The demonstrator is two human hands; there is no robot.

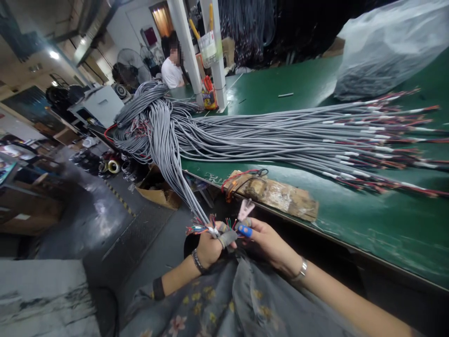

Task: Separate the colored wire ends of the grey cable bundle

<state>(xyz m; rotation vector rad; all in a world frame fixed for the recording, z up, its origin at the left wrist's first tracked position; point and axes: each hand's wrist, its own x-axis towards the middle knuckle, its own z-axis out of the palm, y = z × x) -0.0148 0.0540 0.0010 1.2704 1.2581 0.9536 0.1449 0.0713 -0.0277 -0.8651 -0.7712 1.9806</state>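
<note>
My left hand (209, 247) is closed around the ends of several grey cables (182, 185) that hang down from the green table (368, 220). Coloured inner wires (200, 228) fan out of its grip. My right hand (268, 241), with a blue cot on one fingertip, pinches a small pale tool (245, 209) right beside those wire ends. Both hands hover over my lap, just off the table's front edge.
A big bundle of grey cables (280, 135) lies across the table, stripped ends (396, 140) to the right. A taped cardboard pad (277, 193) sits at the table edge. A plastic bag (389, 47) stands far right; a person (172, 70) sits far back by white posts (187, 51).
</note>
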